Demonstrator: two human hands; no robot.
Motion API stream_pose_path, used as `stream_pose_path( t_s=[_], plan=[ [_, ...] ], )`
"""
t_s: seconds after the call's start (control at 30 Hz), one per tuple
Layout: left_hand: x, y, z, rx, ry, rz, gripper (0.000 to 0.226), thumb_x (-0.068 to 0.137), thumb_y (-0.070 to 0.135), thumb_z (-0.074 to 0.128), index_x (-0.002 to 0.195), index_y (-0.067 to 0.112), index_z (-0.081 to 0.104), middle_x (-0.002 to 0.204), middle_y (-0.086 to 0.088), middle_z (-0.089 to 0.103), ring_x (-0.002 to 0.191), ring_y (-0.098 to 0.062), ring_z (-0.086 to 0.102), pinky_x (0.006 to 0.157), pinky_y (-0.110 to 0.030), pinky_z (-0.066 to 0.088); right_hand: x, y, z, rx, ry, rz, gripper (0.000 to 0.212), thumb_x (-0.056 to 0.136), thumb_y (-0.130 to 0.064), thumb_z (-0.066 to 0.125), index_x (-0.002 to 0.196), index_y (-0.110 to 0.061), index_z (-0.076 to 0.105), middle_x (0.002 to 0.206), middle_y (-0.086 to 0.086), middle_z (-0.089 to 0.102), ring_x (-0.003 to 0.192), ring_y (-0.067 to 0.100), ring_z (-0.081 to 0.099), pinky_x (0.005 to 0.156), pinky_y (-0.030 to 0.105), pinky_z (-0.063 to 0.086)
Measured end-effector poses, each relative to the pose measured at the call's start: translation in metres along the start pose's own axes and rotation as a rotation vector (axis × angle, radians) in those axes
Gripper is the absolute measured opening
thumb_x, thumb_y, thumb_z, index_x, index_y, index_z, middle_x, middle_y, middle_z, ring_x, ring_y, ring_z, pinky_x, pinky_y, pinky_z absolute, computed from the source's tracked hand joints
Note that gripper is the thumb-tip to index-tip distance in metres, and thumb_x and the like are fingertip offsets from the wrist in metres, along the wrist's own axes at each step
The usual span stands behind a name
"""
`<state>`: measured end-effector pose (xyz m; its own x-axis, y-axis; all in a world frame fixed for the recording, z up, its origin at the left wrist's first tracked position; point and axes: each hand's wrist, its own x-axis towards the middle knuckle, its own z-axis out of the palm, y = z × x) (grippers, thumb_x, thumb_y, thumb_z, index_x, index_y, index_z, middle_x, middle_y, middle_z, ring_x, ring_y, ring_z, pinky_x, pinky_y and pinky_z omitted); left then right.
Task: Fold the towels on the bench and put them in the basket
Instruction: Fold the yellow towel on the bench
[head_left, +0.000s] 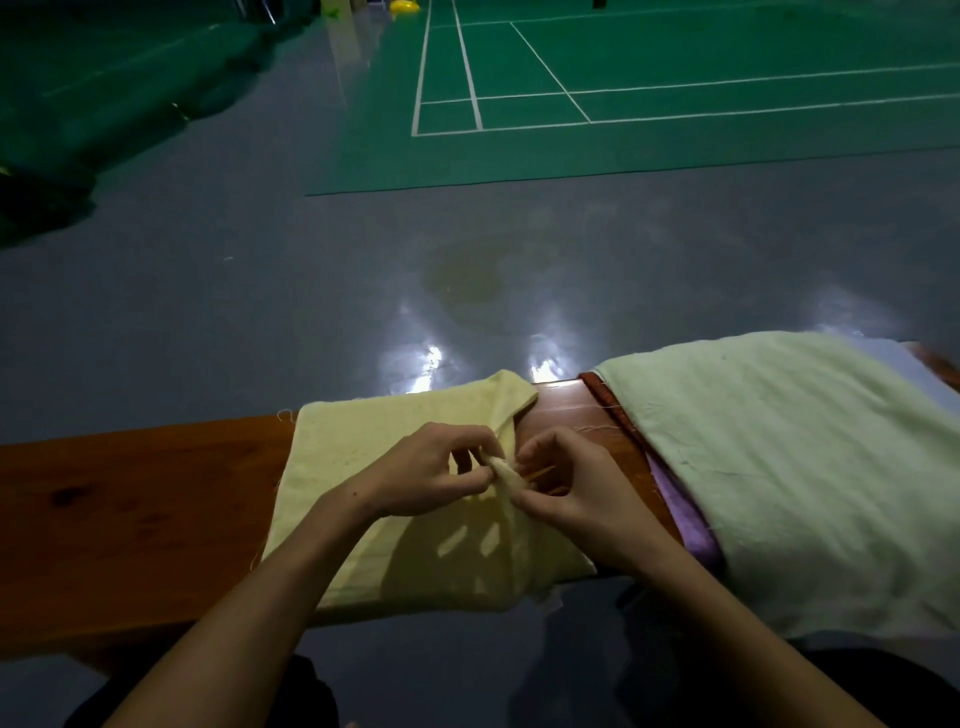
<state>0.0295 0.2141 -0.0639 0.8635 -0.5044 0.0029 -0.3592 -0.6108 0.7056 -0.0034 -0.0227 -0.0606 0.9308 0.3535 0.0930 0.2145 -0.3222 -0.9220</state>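
Observation:
A pale yellow towel (358, 467) lies across the wooden bench (130, 499) in the middle of the view, its far right corner turned up. My left hand (431, 470) and my right hand (569, 493) meet at the towel's right edge, and both pinch a raised bit of that edge between fingers and thumb. To the right a pale green towel (789, 467) covers a stack; a purple towel (685, 525) and a reddish-brown one (605, 397) peek out beneath it. No basket is in view.
Beyond the bench stretches a glossy grey floor (363, 270), then a green court mat with white lines (623, 88). A dark green cover (104, 93) lies at the far left. My dark-clothed knees (779, 691) sit below the bench's near edge.

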Motion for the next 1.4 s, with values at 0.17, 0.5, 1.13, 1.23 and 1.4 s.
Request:
stream_pose_path(
  t_s=[0.17, 0.5, 1.13, 1.23, 1.4],
  plan=[
    [-0.012, -0.001, -0.016, -0.046, 0.111, -0.006, 0.006, 0.099, 0.028, 0.066, 0.103, 0.029, 0.071, 0.098, 0.019, 0.069, 0.096, -0.011, 0.068, 0.074, -0.021, 0.057, -0.009, 0.011, -0.008, -0.164, -0.218, 0.072, 0.034, 0.083, -0.033, 0.087, 0.111, -0.026, 0.070, 0.104, -0.010, 0.074, 0.097, 0.006, 0.070, 0.084, 0.030, 0.061],
    [-0.039, 0.003, -0.045, -0.265, 0.274, -0.055, 0.010, 0.090, 0.022, 0.068, 0.096, 0.018, 0.074, 0.093, 0.002, 0.070, 0.093, -0.023, 0.067, 0.079, -0.032, 0.062, -0.005, -0.001, 0.005, -0.235, -0.130, -0.091, 0.015, 0.094, -0.035, 0.076, 0.101, -0.023, 0.082, 0.087, -0.013, 0.076, 0.082, 0.004, 0.070, 0.071, 0.016, 0.055],
    [-0.060, 0.023, -0.064, -0.548, 0.282, 0.083, 0.013, 0.075, 0.025, 0.064, 0.077, 0.013, 0.070, 0.088, -0.039, 0.050, 0.082, -0.055, 0.049, 0.072, -0.046, 0.042, 0.047, 0.002, 0.044, 0.137, -0.054, -0.122, 0.006, 0.091, -0.012, 0.077, 0.094, -0.017, 0.078, 0.160, -0.016, 0.042, 0.140, -0.006, 0.044, 0.099, 0.021, 0.055],
    [-0.062, 0.017, -0.067, -0.575, 0.281, 0.094, 0.018, 0.075, 0.024, 0.063, 0.077, 0.006, 0.067, 0.086, -0.037, 0.048, 0.080, -0.054, 0.046, 0.071, -0.047, 0.040, 0.051, 0.000, 0.047, 0.234, -0.094, -0.120, 0.008, 0.091, -0.006, 0.077, 0.098, -0.006, 0.080, 0.147, -0.009, 0.058, 0.131, 0.003, 0.057, 0.098, 0.029, 0.058],
    [-0.070, 0.009, -0.074, -0.454, 0.304, 0.067, 0.020, 0.077, 0.030, 0.062, 0.076, 0.010, 0.068, 0.080, -0.027, 0.054, 0.079, -0.050, 0.051, 0.068, -0.042, 0.045, 0.058, 0.001, 0.036, -0.173, -0.030, -0.243, 0.017, 0.088, -0.033, 0.080, 0.102, -0.024, 0.083, 0.130, -0.010, 0.068, 0.120, 0.008, 0.060, 0.095, 0.034, 0.058]
  ],
)
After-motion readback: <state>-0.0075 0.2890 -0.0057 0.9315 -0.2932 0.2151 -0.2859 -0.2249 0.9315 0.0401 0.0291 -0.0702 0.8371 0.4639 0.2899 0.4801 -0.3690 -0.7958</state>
